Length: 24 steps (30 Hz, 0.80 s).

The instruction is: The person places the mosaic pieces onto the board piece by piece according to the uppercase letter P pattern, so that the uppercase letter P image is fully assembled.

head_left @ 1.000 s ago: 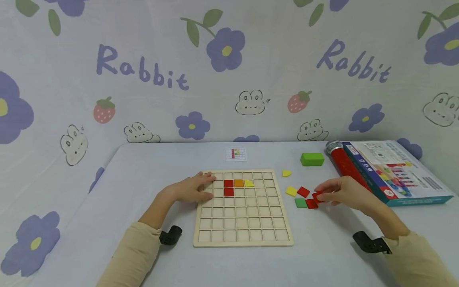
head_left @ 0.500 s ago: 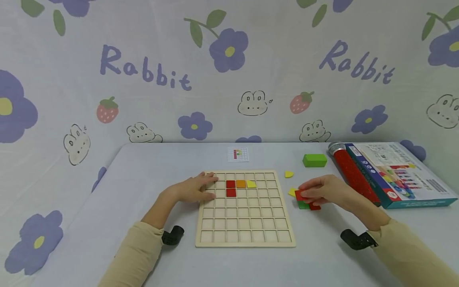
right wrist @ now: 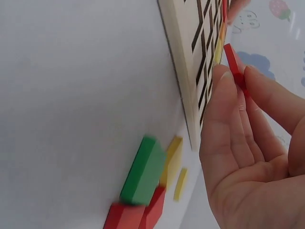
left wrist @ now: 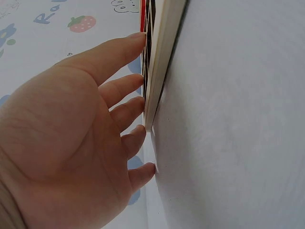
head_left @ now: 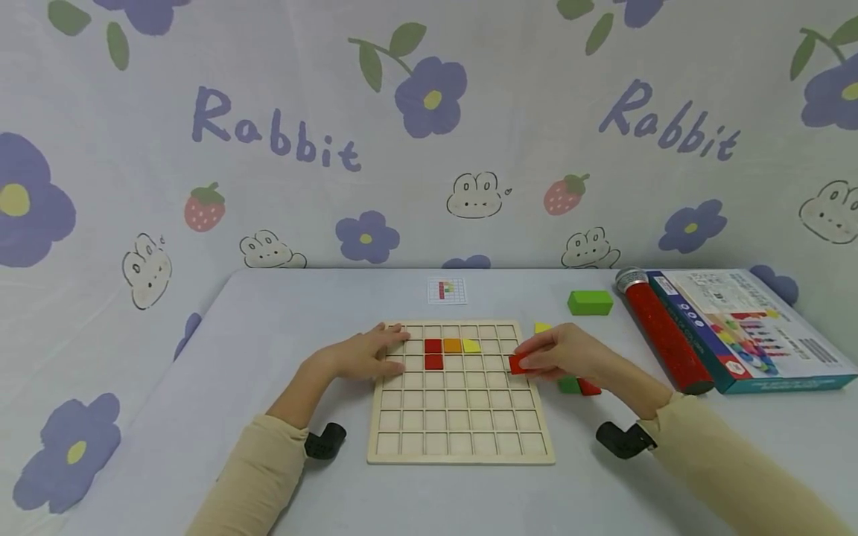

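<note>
A wooden grid board [head_left: 462,458] lies on the table, with red tiles [head_left: 433,362], an orange tile [head_left: 452,345] and a yellow tile [head_left: 471,346] set in its upper cells. My left hand [head_left: 358,356] rests on the board's left edge, fingers extended; the left wrist view shows the fingertips at the rim. Between thumb and fingers my right hand [head_left: 570,351] pinches a red square tile [right wrist: 233,64], held over the board's right edge. Beside the board lie a green tile [right wrist: 144,171], red tiles [right wrist: 125,217] and yellow tiles [right wrist: 171,160], partly hidden by the right hand in the head view.
Behind the board lies a small card [head_left: 447,291] printed with a coloured grid pattern. To the back right are a green block [head_left: 590,303], a red microphone [head_left: 663,335] and a flat printed box [head_left: 757,327]. A patterned cloth [head_left: 402,149] hangs behind the table.
My right hand has carried the red tile leftward, from the loose tiles to the board's right edge. My left hand stays in place on the board.
</note>
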{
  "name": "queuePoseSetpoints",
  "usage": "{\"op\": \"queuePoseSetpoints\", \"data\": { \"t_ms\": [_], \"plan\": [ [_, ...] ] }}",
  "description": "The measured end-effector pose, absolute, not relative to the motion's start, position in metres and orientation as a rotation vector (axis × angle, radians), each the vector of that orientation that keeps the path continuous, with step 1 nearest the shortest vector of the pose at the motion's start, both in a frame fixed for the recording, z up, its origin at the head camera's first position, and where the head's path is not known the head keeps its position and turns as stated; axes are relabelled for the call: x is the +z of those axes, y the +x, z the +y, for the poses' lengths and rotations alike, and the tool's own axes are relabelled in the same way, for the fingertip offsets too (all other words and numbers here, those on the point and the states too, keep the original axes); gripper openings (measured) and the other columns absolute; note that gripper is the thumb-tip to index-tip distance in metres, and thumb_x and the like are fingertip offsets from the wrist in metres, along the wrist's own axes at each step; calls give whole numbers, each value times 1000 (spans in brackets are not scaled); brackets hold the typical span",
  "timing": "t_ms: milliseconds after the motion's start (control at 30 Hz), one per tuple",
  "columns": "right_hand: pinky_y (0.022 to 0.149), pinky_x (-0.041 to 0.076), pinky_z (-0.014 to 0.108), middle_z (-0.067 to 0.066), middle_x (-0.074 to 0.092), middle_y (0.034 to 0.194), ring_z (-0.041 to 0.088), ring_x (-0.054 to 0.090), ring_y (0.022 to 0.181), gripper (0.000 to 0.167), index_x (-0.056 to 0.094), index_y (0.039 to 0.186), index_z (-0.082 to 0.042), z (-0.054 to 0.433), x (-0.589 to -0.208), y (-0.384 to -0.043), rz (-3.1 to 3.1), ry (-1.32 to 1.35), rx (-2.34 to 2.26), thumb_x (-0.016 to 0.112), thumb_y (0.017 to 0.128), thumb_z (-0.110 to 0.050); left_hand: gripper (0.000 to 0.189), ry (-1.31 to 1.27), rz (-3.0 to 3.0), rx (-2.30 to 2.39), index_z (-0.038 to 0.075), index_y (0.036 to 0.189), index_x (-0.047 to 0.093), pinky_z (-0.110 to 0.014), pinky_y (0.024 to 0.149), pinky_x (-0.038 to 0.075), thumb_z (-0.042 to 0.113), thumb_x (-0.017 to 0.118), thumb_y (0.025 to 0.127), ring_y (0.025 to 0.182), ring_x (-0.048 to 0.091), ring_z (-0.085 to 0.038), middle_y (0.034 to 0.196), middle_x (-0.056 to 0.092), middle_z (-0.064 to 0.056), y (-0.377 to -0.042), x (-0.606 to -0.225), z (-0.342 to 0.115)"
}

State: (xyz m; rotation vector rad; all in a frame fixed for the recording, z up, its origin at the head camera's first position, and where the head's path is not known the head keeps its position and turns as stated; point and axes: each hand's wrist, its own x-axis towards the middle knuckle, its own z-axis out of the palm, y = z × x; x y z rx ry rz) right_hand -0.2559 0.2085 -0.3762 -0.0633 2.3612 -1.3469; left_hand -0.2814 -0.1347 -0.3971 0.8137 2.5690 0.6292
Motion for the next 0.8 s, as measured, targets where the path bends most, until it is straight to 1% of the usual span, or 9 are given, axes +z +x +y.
{"op": "queuePoseSetpoints", "data": {
  "t_ms": [200,467,700,800],
  "plan": [
    [72,55,30,12,64,107,18,64,81,30,68,113,0,185,-378,-260,2341,-82,-1358,72,86,-11,64,817,2572,619,5,149,30,-58,110,8,32,56,97,142,5,-39,155,17,-18,-282,-398,-134],
    [71,56,30,11,67,100,18,66,77,25,69,108,0,160,-380,-262,2318,-161,-1379,73,85,-10,64,813,2578,617,6,150,30,-58,110,8,32,55,97,142,5,-38,155,17,-17,-281,-398,-135],
    [69,56,31,12,66,100,20,67,76,26,69,110,1,143,-383,-263,2274,-188,-1410,72,85,-8,65,792,2577,600,7,150,29,-56,111,7,34,55,97,143,4,-36,156,16,-15,-281,-398,-135],
    [68,56,31,13,66,99,21,68,75,26,68,110,3,135,-383,-262,2253,-184,-1423,71,86,-6,64,800,2578,601,6,150,29,-57,111,8,33,55,97,142,5,-37,156,17,-16,-282,-397,-135]
  ]
}}
